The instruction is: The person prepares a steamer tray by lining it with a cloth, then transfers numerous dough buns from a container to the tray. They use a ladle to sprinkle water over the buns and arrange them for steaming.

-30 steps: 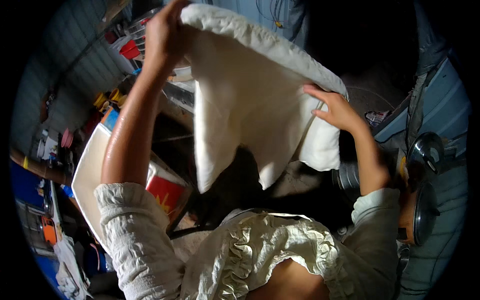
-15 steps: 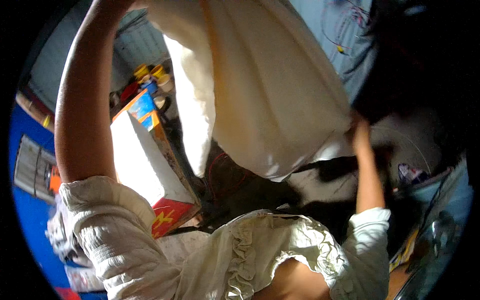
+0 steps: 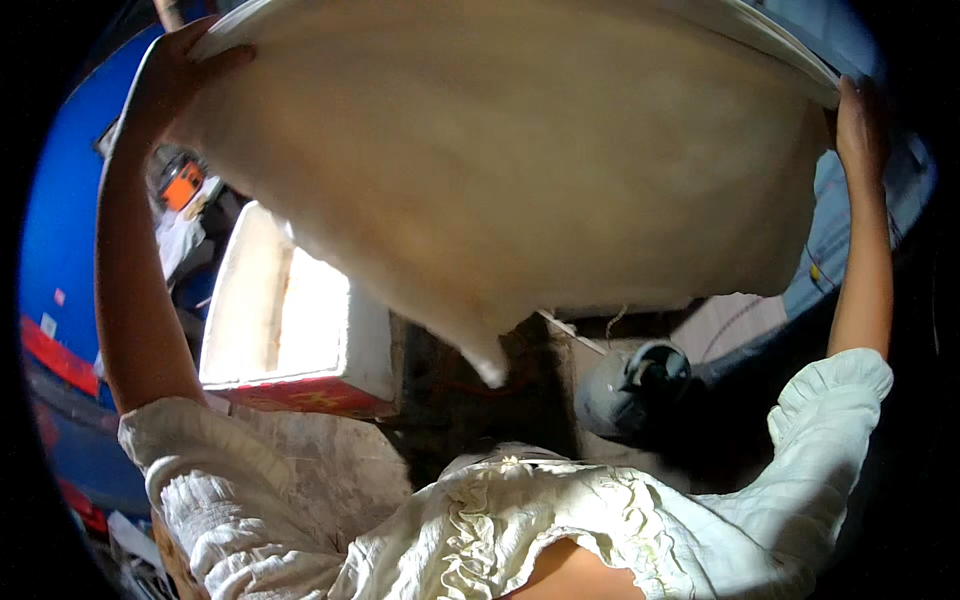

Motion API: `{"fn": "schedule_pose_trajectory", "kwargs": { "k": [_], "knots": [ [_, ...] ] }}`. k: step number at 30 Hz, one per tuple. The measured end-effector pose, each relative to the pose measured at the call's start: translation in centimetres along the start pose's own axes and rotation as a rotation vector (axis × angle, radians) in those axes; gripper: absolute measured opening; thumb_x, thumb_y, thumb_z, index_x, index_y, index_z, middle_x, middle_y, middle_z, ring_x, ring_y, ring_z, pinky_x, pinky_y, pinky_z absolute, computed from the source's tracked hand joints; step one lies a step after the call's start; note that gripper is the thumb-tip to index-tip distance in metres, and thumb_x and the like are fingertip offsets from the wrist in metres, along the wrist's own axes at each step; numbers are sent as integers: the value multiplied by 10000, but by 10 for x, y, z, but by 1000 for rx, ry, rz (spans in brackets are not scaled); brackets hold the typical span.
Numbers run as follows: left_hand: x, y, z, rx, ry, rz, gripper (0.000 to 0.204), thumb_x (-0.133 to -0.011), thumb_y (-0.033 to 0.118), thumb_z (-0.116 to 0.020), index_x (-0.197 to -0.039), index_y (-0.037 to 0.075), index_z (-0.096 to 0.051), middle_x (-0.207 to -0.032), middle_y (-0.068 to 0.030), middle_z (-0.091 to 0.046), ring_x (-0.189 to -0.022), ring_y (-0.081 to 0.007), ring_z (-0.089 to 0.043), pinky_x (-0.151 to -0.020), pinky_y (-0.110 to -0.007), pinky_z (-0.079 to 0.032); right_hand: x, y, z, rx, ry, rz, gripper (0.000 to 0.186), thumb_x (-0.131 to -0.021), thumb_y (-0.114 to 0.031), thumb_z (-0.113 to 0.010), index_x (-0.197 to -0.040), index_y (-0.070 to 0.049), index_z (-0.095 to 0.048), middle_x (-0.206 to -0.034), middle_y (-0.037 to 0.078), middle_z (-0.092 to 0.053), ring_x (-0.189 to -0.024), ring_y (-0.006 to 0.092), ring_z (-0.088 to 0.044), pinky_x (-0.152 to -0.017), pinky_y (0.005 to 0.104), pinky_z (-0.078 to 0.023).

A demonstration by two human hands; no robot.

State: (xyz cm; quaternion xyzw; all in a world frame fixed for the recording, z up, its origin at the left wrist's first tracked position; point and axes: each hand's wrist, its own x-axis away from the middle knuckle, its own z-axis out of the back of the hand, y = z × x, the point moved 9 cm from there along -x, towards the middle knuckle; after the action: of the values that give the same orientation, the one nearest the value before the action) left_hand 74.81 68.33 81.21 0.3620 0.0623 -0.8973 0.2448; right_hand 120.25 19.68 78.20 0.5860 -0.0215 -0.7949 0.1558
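A large off-white cloth [image 3: 520, 170] is spread wide in the air before me and fills the upper part of the view. My left hand [image 3: 190, 70] grips its upper left edge, with the thumb lying over the fabric. On the other side my right hand [image 3: 862, 125] is closed round the right edge, close to the corner. The cloth's lower edge hangs loose, and one pointed corner dips near the middle. Part of the upper edge runs out of view.
Below the cloth at left stands an open white-lined box [image 3: 368, 345] with a red outer side. A grey metal cylinder [image 3: 612, 392] stands on the floor right of centre. A blue surface [image 3: 75, 240] lines the far left, near an orange object [image 3: 182, 187].
The cloth has gone from hanging bunched to spread wide between my hands. My right hand has risen and moved outward to the right. My view has turned, bringing the cylinder into sight.
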Motion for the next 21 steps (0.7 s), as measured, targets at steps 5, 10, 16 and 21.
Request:
{"fn": "schedule_pose_trajectory", "kwargs": {
  "k": [5, 10, 16, 21],
  "knots": [
    [63, -9, 92, 1, 13, 43, 510, -824, 321, -669, -1262, 93, -541, -1091, -104, -633, -951, -188, -615, -834, -353, -497, -52, -103, -72, -140, -284, -73, 260, -914, -203, -442, -1135, -81, -503, -1082, 190, -601, -1032, 404, -560, -811, 504, -438],
    [113, -113, 173, 113, 239, 133, 388, -860, 325, -619, -1187, 120, -579, -1091, -60, -619, -960, -167, -593, -821, -321, -486, -123, -207, -169, -959, -619, -17, 447, -835, -385, -615, -1142, -68, -544, -1055, 138, -625, -938, 228, -629, -747, 367, -495],
    [135, -159, 194, 193, 67, 407, 289, -879, 317, -585, -1069, 102, -623, -1032, -13, -615, -921, -143, -564, -810, -301, -456, -176, -404, -134, -2052, -263, -3, 542, -799, -304, -680, -1250, -62, -506, -1156, 130, -568, -1024, 234, -587, -917, 356, -471],
    [183, -225, 178, 58, -14, 671, 223, -859, 246, -563, -986, 83, -646, -949, 5, -618, -850, -111, -559, -766, -268, -454, -183, -597, -17, -2633, -154, 72, 434, -785, -292, -477, -1030, 51, -583, -959, 159, -611, -846, 271, -607, -750, 377, -478]
  ]
}}
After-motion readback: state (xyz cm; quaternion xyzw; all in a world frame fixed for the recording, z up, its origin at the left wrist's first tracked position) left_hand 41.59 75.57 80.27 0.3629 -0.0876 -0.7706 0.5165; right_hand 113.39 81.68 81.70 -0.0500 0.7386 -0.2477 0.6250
